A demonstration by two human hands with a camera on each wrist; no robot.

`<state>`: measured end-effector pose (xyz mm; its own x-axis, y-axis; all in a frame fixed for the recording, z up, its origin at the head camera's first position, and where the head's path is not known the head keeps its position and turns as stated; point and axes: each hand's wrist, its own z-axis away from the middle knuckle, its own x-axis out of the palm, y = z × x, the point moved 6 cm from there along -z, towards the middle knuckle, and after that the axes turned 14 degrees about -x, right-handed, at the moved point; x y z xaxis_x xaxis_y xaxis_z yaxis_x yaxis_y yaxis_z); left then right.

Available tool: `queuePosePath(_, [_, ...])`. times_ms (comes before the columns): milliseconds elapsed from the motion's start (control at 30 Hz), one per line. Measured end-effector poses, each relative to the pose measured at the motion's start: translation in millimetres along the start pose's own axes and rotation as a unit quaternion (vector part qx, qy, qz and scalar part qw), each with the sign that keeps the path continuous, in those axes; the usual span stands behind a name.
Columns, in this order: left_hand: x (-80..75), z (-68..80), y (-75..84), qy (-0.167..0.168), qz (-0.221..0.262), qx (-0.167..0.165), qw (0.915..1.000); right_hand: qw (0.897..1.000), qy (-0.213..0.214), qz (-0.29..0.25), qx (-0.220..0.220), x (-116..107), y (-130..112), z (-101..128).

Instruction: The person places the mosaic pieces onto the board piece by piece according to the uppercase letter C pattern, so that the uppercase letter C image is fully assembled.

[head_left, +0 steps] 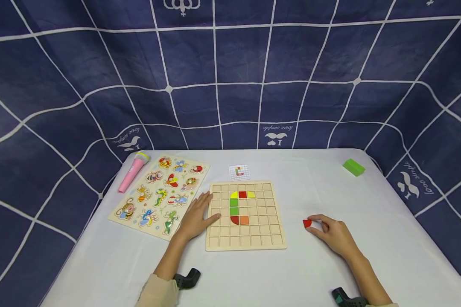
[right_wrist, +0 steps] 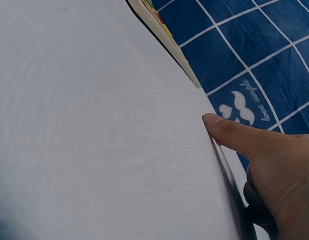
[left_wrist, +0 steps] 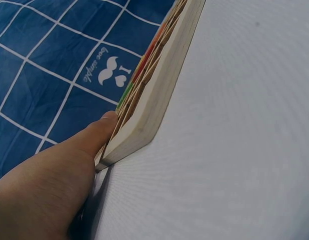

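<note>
On the white table (head_left: 369, 256), right of the wooden grid board (head_left: 246, 238), a small red piece (head_left: 307, 223) sits pinched in the right hand's (head_left: 332, 233) curled fingertips. The left hand (head_left: 195, 218) rests flat, fingers straight, on the board's left edge. An insect puzzle (head_left: 159, 194) lies just beyond.

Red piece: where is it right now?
Head view: the red piece is pinched in the right hand on the white table, right of the grid board.
</note>
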<state>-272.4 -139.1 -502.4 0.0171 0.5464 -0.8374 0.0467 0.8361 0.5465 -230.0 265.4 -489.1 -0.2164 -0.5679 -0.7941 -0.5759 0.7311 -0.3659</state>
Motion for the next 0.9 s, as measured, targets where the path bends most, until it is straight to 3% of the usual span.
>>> queuePosePath(567, [0.3, -0.4, -1.0, 0.003, -0.003, 0.004, 1.0000, 0.999, 0.017, -0.009, -0.026, 11.8, -2.8, -14.1])
queuePosePath(900, [0.3, 0.2, -1.5, 0.012, -0.002, 0.008, 0.9999, 0.995, 0.013, -0.075, -0.071, 32.8, -37.4, -46.9])
